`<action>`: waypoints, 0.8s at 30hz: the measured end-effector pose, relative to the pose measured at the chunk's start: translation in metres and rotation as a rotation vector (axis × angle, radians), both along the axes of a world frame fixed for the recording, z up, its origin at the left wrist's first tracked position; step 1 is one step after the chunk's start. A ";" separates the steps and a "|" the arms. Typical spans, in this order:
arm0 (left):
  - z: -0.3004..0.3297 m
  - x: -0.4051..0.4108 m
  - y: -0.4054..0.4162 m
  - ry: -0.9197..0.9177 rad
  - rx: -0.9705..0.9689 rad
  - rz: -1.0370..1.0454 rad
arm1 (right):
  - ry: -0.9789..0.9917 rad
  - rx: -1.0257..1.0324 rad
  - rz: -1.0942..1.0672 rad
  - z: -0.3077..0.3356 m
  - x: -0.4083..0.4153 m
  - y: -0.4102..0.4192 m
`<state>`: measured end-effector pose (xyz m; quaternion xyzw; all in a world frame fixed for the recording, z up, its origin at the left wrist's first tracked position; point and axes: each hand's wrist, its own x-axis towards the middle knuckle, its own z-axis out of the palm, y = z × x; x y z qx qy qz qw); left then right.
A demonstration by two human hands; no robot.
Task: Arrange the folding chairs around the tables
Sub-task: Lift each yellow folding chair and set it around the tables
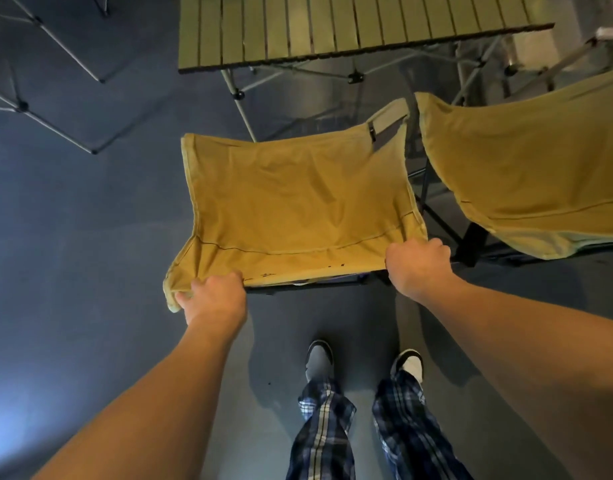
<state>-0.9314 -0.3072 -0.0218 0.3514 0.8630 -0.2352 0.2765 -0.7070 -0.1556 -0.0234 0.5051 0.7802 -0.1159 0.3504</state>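
A tan fabric folding chair (pixel 294 202) stands in the middle of the view, its seat facing a green slatted table (pixel 333 26) at the top. My left hand (pixel 215 297) grips the near left corner of the chair's back edge. My right hand (pixel 416 266) grips the near right corner of the same edge. A second tan folding chair (pixel 527 168) stands right beside it on the right, also at the table.
Metal legs of another table or frame (pixel 55 64) cross the dark floor at the upper left. My feet and plaid trousers (pixel 364 403) stand just behind the chair. Bare floor lies to the left of the chair.
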 end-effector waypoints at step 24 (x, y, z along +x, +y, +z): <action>0.011 -0.027 0.029 0.057 -0.076 -0.297 | 0.193 -0.039 -0.083 -0.004 -0.009 0.015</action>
